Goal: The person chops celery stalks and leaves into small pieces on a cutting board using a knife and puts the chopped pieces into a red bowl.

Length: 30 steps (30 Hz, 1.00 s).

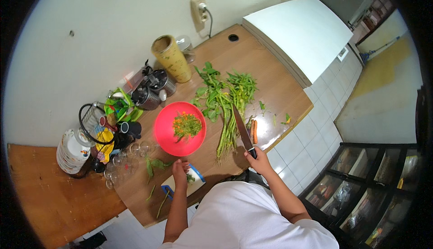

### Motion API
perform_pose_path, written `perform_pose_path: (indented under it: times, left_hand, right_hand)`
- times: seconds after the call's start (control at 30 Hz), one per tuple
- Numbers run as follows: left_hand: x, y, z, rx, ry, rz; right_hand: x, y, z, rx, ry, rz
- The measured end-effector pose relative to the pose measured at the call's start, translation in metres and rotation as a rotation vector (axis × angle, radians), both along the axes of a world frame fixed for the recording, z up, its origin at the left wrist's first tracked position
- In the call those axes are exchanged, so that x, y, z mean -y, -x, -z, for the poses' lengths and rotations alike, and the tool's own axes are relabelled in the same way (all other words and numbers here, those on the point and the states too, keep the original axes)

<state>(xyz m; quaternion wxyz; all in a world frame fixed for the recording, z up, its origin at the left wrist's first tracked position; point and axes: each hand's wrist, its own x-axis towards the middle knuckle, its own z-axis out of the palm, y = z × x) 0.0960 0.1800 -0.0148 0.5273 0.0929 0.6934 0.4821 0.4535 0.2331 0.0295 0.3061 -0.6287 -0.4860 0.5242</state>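
Note:
My right hand (pixel 259 160) grips the black handle of a kitchen knife (pixel 243 127). The long, brownish blade points up and away, passing over the lower stems of leafy greens (pixel 227 113) with roots. My left hand (pixel 180 173) hovers at a white cutting board (pixel 196 186) with blue ends, its fingers curled; whether anything is between them is hidden. A few chopped green bits (pixel 190 178) lie on the board beside that hand. Just beyond stands a red plastic bowl (pixel 163 137) holding chopped greens and orange pieces (pixel 187 126). Carrots (pixel 255 131) lie right of the stems.
Loose leaves (pixel 154 164) and cut stems (pixel 163 204) lie left of the board. Drinking glasses (pixel 123 162), stacked plates (pixel 72 151) and utensil holders (pixel 147 98) line the left side. A yellow cylinder (pixel 172 59) stands by the wall. A white appliance top (pixel 297 36) borders the wooden table (pixel 216 54).

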Motion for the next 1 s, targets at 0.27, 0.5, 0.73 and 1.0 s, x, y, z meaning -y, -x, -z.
perform_pose_path:
  times: [0.27, 0.5, 0.73, 1.0]
  left_hand:
    - [0.087, 0.052, 0.016, -0.925, -0.157, 0.359]
    - [0.119, 0.071, 0.011, -0.874, -0.16, 0.326]
    - [0.135, 0.08, 0.015, -1.037, -0.032, 0.35]
    - [0.159, 0.09, 0.027, -1.231, 0.195, 0.319]
  right_hand:
    - [0.027, 0.065, -0.011, 0.268, 0.008, -0.525]
    - [0.027, 0.113, -0.008, 0.29, -0.033, -0.774]
    - [0.015, 0.136, -0.011, 0.307, -0.048, -0.839]
    - [0.003, 0.128, -0.008, 0.326, -0.036, -0.885]
